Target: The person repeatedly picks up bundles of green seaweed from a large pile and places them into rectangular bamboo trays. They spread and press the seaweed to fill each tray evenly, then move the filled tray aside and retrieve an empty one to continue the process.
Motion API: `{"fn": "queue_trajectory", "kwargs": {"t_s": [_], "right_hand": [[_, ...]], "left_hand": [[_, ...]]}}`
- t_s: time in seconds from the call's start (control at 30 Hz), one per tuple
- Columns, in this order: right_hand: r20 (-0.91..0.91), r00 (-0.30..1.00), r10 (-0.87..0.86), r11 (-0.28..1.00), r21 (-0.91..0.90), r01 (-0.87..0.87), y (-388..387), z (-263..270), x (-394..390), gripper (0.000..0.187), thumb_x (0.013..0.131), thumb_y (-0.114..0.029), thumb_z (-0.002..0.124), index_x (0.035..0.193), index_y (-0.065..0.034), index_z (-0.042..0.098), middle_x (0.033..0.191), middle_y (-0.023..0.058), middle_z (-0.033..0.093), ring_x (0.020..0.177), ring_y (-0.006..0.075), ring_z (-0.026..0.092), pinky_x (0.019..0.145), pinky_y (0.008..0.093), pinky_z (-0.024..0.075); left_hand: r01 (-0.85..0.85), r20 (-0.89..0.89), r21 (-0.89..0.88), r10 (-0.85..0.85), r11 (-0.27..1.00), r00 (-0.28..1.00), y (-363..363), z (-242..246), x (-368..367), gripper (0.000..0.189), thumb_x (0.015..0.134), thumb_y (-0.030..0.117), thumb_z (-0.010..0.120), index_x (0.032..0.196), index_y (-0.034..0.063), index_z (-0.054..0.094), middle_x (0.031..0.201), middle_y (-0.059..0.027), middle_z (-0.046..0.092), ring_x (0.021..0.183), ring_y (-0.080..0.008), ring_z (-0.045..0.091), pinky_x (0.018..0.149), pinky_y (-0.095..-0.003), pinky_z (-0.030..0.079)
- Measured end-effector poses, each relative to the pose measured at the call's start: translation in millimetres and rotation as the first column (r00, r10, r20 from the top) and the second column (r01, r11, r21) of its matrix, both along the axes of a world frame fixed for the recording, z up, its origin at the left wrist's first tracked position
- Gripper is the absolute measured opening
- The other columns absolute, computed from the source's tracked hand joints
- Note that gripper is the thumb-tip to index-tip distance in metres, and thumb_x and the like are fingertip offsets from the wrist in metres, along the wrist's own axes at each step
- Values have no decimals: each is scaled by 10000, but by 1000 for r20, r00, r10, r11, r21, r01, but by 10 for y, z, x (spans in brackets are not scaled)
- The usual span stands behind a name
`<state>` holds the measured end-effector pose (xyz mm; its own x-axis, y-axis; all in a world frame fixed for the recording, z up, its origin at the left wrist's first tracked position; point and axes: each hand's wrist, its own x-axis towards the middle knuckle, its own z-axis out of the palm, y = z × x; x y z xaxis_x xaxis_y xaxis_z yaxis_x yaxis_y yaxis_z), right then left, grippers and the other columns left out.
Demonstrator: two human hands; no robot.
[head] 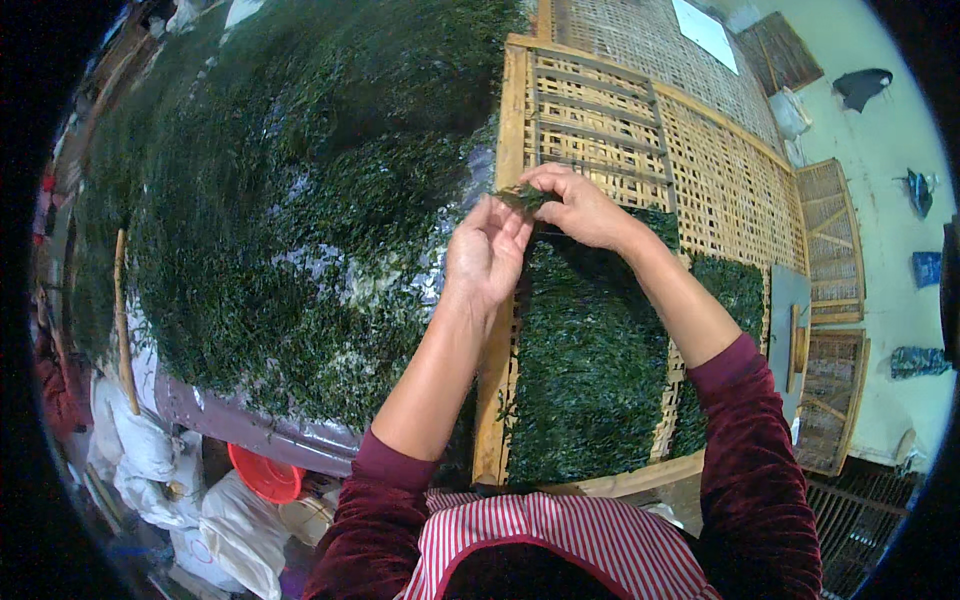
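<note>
A small tuft of green leaves (527, 198) is held between my two hands, over the wooden edge of a woven bamboo tray. My right hand (581, 206) pinches it from the right, between thumb and curled fingers. My left hand (486, 251) is palm up, its thumb and fingertips at the tuft's left end. Under my wrists, a dense layer of leaves (592, 360), combed mostly one way, covers the near part of the bamboo tray (731, 180). To the left, a large loose heap of the same dark green leaves (300, 225) spreads over a plastic sheet (255, 427).
A grey slatted frame (600, 112) lies on the tray's far part. A second leaf strip (724, 289) and a grey board with a wooden handle (791, 337) are at right. A wooden stick (122, 322), white sacks (150, 465) and a red basin (266, 472) are at left.
</note>
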<state>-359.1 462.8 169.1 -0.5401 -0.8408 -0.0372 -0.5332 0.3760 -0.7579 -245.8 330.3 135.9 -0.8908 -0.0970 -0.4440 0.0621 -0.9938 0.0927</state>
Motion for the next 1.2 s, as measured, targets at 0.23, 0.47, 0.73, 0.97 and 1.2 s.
{"fn": "queue_trajectory", "kwargs": {"t_s": [0.23,0.47,0.73,0.97,1.2], "right_hand": [[424,867,-263,905,-204,374,562,79,90,527,834,-59,680,1331,-31,510,1287,86,566,1227,190,510,1077,329,374],[532,752,-388,822,-169,543,1176,43,5,292,907,-240,663,1099,-21,650,1050,51,656,997,163,593,891,313,467],[-412,757,-507,833,-8,553,1614,27,56,164,769,-124,737,896,-40,677,926,132,633,922,326,615,821,406,491],[-343,857,-384,919,-58,389,879,-121,151,172,784,-141,726,934,-63,698,946,121,688,899,311,656,800,408,523],[-309,904,-295,923,152,353,642,15,17,263,791,-63,688,1053,-73,688,969,122,694,939,328,653,830,418,519]], "left_hand": [[-169,-146,-544,105,822,984,413,99,-401,136,1016,114,476,1090,30,556,1030,-119,653,968,-207,625,917,-365,483],[-244,-184,-602,-165,-760,969,1251,119,-508,369,822,49,590,1183,-28,572,1263,-238,551,1240,-407,485,1072,-501,352],[-184,238,-448,-315,-875,919,1140,283,-174,417,795,189,699,1158,6,604,1281,-193,583,1225,-354,530,1080,-470,359],[-158,181,-285,-215,-945,960,487,278,-12,571,812,344,716,1281,55,565,1335,-104,553,1361,-361,386,1139,-602,179],[-171,272,-259,-242,-951,932,241,52,11,533,857,407,657,1264,67,610,1354,-81,560,1401,-322,340,1152,-642,80]]}}
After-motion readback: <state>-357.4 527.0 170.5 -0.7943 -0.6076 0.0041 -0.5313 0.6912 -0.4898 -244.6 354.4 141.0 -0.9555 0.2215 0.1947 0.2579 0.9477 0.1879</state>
